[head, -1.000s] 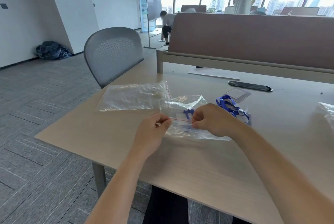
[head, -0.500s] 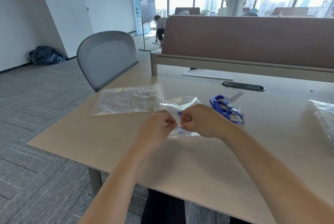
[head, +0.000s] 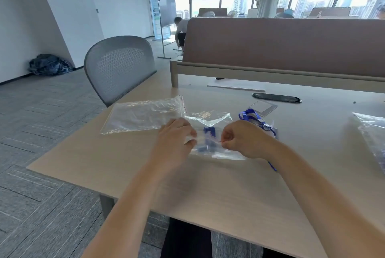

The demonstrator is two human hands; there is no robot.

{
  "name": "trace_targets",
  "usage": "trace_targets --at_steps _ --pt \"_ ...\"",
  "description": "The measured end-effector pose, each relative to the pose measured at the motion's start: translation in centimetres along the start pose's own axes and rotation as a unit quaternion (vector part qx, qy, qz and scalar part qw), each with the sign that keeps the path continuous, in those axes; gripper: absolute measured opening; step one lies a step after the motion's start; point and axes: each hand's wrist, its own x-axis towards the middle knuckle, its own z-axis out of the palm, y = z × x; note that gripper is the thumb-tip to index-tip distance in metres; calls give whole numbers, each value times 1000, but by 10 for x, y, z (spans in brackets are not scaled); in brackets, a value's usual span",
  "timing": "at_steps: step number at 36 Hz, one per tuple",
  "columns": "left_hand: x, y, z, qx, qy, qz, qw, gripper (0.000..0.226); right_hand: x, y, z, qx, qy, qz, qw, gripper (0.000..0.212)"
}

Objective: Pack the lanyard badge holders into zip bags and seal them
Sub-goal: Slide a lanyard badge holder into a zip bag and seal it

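The zip bag [head: 210,119] lies flat on the table [head: 229,191] between both hands, with a blue lanyard badge holder [head: 208,132] inside it. The left hand [head: 177,136] has its fingers curled over the bag's near left edge, and the right hand [head: 242,140] is closed in a tight pinch on the thin red seal line at the right end. The seal looks partly pressed at best, and the main risk is a gap along it. If the pinch skips a stretch, or a fold of blue strap sits in the track, the zip probably stays open there. The soft film can also bunch if the left hand's hold slips. A loose lanyard [head: 255,119] lies just behind the right hand, its strap trailing past the wrist, and could get dragged along. An empty bag [head: 143,115] lies beside the left hand.
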Motion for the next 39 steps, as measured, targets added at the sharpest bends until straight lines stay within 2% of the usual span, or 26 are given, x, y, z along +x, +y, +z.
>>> trace_targets --at_steps 4,7,9,11,15,19,25,30,37,39 --pt "8 17 -3 52 -8 33 998 49 -1 -4 0 -19 3 0 1000 10" --pt "10 24 -2 77 4 45 996 66 -1 -7 -1 -37 7 -7 999 11" --pt "11 24 -2 84 20 60 995 60 -2 -7 -3 -35 6 -11 999 9" --pt "14 25 0 77 20 78 994 45 -3 -6 -3 -32 7 -15 999 8" --pt "21 32 13 22 -15 108 994 16 -4 -6 -3 -29 22 -25 999 10" --pt "19 34 21 1 -4 99 995 5 -3 -3 -2 14 26 -24 999 12" --pt "20 37 18 -26 5 60 998 12 -5 7 -9 77 49 -23 996 9" --pt "19 31 15 -71 -9 35 997 12 -10 22 -10 121 56 2 991 7" --pt "17 27 15 -88 1 18 996 23 -22 35 -11 159 82 25 984 6" --pt "17 26 13 -85 17 4 996 20 -23 37 -12 171 100 43 979 9"
